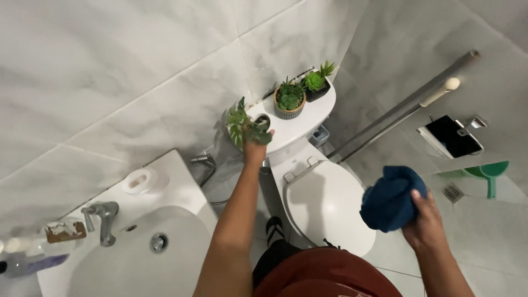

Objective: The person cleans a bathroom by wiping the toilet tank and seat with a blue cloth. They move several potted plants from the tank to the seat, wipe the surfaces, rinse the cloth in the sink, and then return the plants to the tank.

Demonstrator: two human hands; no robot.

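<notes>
My left hand, centre frame, closes around a small leafy green potted plant on the white ceramic toilet tank lid. My right hand, lower right, grips a bunched dark blue cloth above the closed white toilet seat. Two potted succulents stand further along the lid.

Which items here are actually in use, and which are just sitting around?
In use: left hand gripping small leafy green plant on white toilet tank; right hand holding dark blue cloth.

Lying about: two potted succulents, white sink, chrome tap, black phone.
</notes>
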